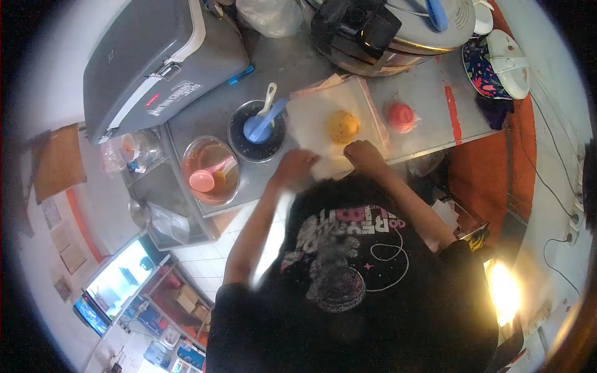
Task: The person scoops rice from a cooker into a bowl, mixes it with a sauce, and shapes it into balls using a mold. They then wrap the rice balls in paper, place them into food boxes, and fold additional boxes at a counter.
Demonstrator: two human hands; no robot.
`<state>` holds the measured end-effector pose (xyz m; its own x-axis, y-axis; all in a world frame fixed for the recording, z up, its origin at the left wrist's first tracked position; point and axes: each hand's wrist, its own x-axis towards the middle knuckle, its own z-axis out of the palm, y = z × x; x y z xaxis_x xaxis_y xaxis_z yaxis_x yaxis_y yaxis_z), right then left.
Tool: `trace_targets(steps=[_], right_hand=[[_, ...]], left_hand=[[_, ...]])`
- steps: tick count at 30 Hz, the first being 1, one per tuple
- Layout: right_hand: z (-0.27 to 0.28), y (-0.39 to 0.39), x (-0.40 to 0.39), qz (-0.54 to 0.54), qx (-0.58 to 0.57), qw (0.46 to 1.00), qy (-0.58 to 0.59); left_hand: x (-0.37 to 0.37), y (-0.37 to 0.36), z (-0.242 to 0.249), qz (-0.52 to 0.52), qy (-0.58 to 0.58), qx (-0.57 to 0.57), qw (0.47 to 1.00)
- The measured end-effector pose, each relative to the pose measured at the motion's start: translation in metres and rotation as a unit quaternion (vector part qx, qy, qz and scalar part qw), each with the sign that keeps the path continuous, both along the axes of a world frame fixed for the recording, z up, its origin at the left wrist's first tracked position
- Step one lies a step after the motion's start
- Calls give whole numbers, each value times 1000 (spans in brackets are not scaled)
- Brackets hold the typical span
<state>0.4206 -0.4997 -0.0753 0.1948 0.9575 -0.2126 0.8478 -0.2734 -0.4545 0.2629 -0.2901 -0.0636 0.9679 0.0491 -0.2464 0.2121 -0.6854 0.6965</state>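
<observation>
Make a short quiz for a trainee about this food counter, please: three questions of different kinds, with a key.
1. True or false: the yellow ball lies on the white sheet.
2. Which colour is the scoop in the dark bowl? A pink, B blue, C green.
3. Which is nearer to the yellow ball, the left hand or the right hand?
Key: 1 true; 2 B; 3 the right hand.
</observation>
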Motion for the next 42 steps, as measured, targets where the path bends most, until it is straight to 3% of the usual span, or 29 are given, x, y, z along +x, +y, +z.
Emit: trace_targets(steps=[3, 5, 7, 9, 11, 15, 18, 20, 21, 23, 25, 28, 29, 33, 35, 36, 38, 40, 42], right_hand=[[-1, 0, 1, -23, 13, 999, 23], [-2, 1, 1, -43, 6, 998, 50], [-5, 0, -1, -123, 64, 983, 123], [-6, 1, 3, -91, 44, 990, 98], [-4, 3, 3, -61, 24, 995, 72], [15, 6, 4, -20, 42, 999, 23], [17, 0, 17, -1, -4, 1000, -27], [5, -16, 35, -18, -27, 998, -56], [-6, -27, 48, -48, 5, 998, -34], [-11, -31, 73, -75, 37, 996, -13], [-3, -23, 96, -193, 80, 954, 217], [-19, -11, 114, -263, 83, 928, 250], [-9, -5, 114, -275, 93, 933, 214], [-54, -3, 110, -287, 32, 951, 109], [-66, -2, 91, -301, 54, 945, -113], [-51, 2, 77, -298, 54, 946, -113], [-4, 11, 42, -182, 63, 969, -157], [-1, 6, 14, -60, 57, 994, -73], [2, 15, -5, -45, 63, 989, -122]], left_hand=[[5, -1, 12, -36, 11, 31, 999], [5, -1, 8, 35, 41, -41, 998], [8, 0, 12, 31, 46, -55, 997], [7, -1, 10, 28, 51, -69, 996], [4, -4, -2, 44, -41, -65, 996], [10, -7, -7, 40, 2, -55, 998], [8, -11, -6, 99, -60, -39, 992], [6, -14, -20, 95, -233, 87, 964], [11, -16, -16, 98, -233, 87, 964], [30, -20, -3, 279, -161, -85, 943], [43, -27, -12, 332, -181, -69, 923], [53, -26, -55, 425, -204, -60, 880], [54, -27, -72, 466, -210, -65, 857], [51, -24, -85, 455, -214, -161, 849], [52, -24, -74, 397, -179, 76, 897], [51, -25, -74, 399, -178, 77, 896], [49, -25, -72, 378, -189, 98, 901], [45, -26, -65, 378, -184, 142, 896], [38, -30, -59, 376, -181, 185, 890]])
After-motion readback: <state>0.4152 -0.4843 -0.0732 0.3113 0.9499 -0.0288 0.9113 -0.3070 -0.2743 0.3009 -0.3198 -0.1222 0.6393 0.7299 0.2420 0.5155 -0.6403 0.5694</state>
